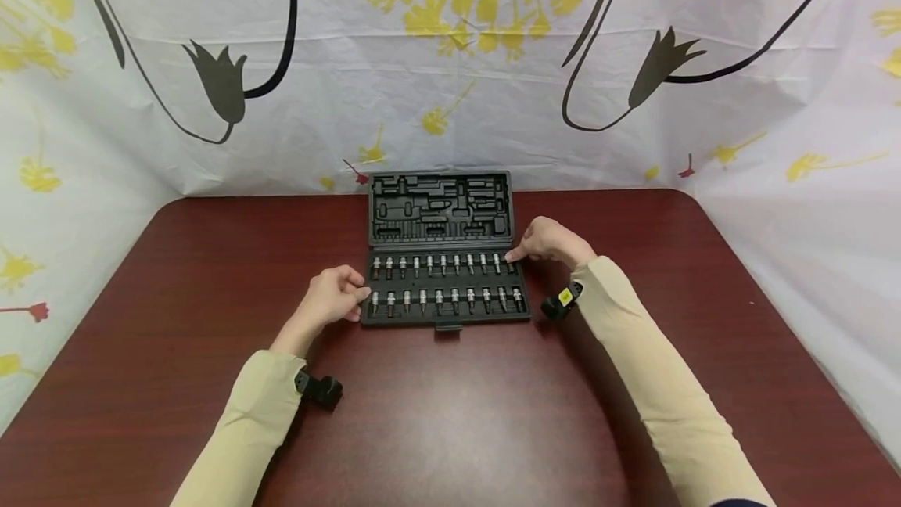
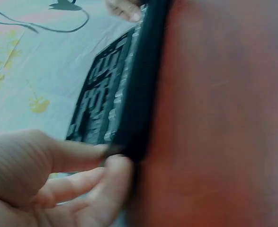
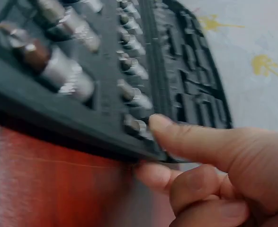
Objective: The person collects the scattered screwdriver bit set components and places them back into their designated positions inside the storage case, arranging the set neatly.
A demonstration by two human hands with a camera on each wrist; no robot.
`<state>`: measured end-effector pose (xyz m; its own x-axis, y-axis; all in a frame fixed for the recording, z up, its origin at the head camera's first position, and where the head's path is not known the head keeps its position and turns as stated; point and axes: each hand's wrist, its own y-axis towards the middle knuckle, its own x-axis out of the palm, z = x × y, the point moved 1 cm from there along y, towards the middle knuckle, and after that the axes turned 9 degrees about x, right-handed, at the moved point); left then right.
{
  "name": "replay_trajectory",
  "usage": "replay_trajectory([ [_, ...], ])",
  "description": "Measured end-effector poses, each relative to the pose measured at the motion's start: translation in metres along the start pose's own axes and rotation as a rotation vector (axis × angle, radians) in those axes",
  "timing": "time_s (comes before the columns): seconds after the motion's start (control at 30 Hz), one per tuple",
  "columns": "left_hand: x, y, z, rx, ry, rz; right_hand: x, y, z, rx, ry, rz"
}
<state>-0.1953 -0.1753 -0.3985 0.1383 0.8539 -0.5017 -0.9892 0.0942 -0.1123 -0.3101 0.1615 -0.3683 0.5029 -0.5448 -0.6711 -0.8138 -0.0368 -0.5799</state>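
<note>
An open black bit socket case (image 1: 408, 322) lies on the table, its moulded lid (image 1: 443, 210) leaning back. Two rows of silver bit sockets (image 1: 454, 301) fill the base. My left hand (image 1: 331, 296) pinches the base's left edge. In the left wrist view, the thumb is on top and a finger (image 2: 115, 182) lies against the side of the case. My right hand (image 1: 549, 241) grips the right edge by the hinge. Its thumb (image 3: 191, 137) presses the rim beside the end socket (image 3: 136, 126) of the back row, and the other fingers curl below.
A dark red wooden table (image 1: 450, 413) spreads around the case. Behind it hangs a white cloth (image 1: 317, 116) printed with yellow and grey flowers. Small black cameras are strapped to the left wrist (image 1: 320, 390) and the right wrist (image 1: 561, 301).
</note>
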Motion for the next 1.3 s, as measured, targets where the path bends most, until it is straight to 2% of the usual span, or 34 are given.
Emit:
replay_trajectory([
  [0.07,-0.010,0.005,0.005,-0.034,-0.033,-0.039,-0.003,-0.002,0.002,-0.061,0.038,0.053],
  [0.13,-0.022,0.014,0.011,-0.059,-0.037,-0.038,-0.008,-0.003,0.001,-0.121,0.066,0.154],
  [0.27,-0.039,0.042,0.029,-0.053,-0.020,0.084,-0.017,0.005,-0.003,-0.227,0.122,0.336],
  [0.4,-0.040,0.074,0.043,-0.052,-0.032,0.205,-0.022,0.018,-0.013,-0.305,0.180,0.446],
  [0.53,-0.037,0.098,0.047,-0.088,-0.049,0.279,-0.025,0.027,-0.024,-0.335,0.227,0.554],
  [0.67,-0.033,0.111,0.046,-0.124,-0.172,0.296,-0.026,0.031,-0.032,-0.298,0.295,0.533],
  [0.77,-0.029,0.115,0.045,-0.143,-0.242,0.280,-0.026,0.031,-0.036,-0.264,0.339,0.475],
  [0.9,-0.025,0.117,0.045,-0.153,-0.207,0.292,-0.025,0.030,-0.039,-0.247,0.380,0.430],
  [1.03,-0.024,0.117,0.046,-0.148,-0.189,0.354,-0.026,0.031,-0.040,-0.250,0.419,0.429],
  [1.3,-0.024,0.115,0.049,-0.150,-0.266,0.446,-0.028,0.021,-0.039,-0.283,0.496,0.501],
])
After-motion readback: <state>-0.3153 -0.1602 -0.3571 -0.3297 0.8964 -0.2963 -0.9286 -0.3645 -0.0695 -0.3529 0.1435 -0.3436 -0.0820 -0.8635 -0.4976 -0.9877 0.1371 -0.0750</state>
